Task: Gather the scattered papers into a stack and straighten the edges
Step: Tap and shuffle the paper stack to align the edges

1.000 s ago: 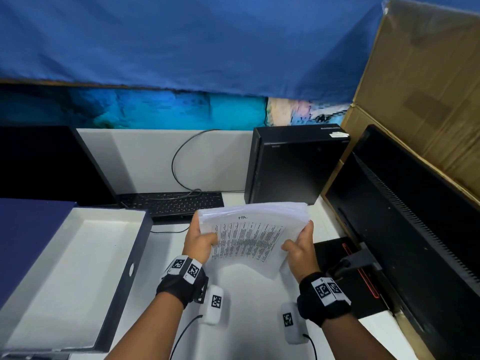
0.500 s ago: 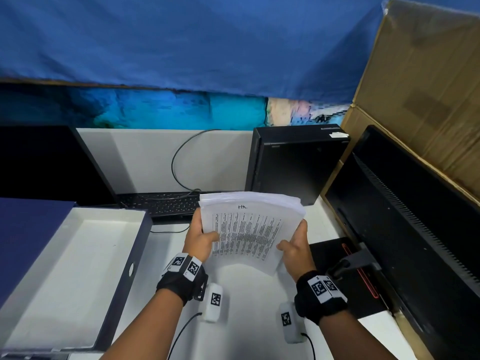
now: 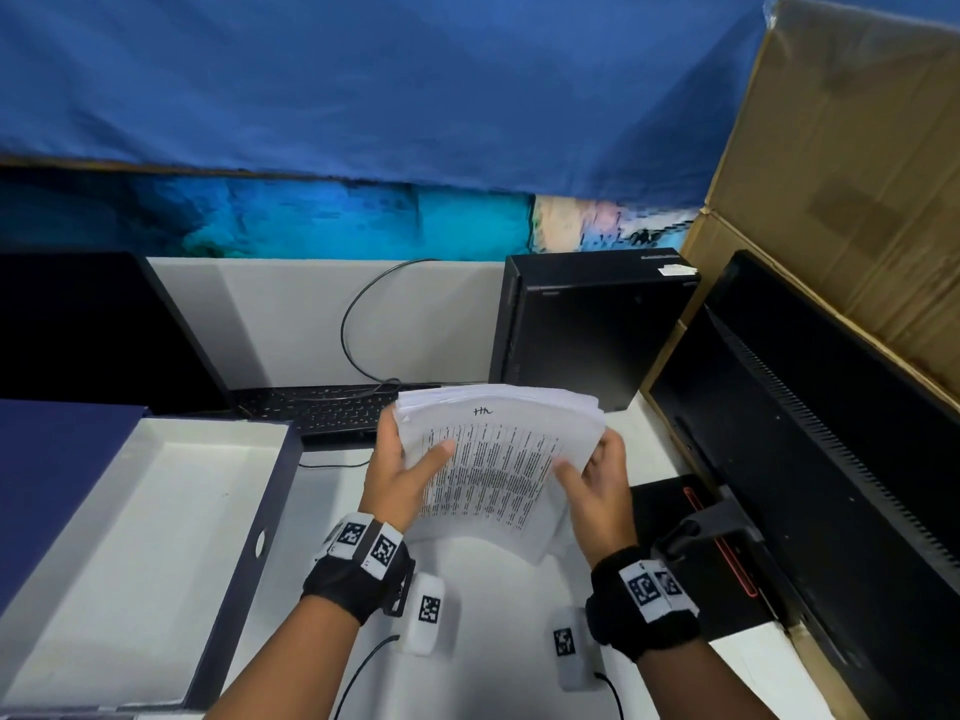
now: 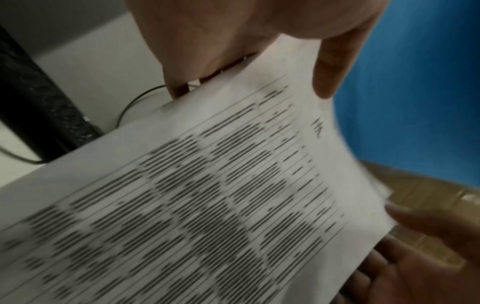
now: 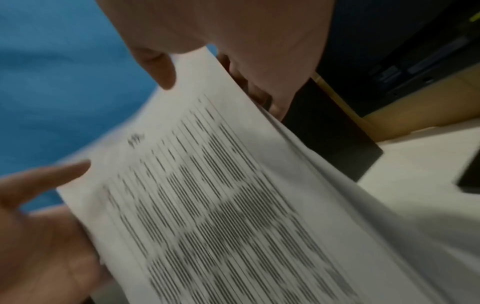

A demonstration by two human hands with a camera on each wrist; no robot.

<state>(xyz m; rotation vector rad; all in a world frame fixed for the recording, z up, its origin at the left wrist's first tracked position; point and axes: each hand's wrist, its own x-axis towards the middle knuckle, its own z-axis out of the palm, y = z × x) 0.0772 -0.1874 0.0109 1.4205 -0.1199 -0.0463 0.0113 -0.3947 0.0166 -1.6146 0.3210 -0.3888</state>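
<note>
Both hands hold the stack (image 3: 498, 459) upright above the counter (image 3: 483, 605), at the middle of the head view. Our left hand (image 3: 402, 472) takes the 9 o'clock edge, its thumb across the printed face and its fingers behind; our right hand (image 3: 597, 478) takes the 3 o'clock edge the same way, so each hand is curled round the sheets. We judge this two-sided hold is there to let the bottom edge be tapped square on the counter. At 12 o'clock the top sheets fan out unevenly, so the edges are not yet straight. A keyboard (image 3: 322, 410) lies at 11 o'clock of the stack, an open box (image 3: 275, 517) at 9 o'clock. Against half a second ago, the stack leans more toward 1 o'clock, and our right thumb sits further in on the page.
</note>
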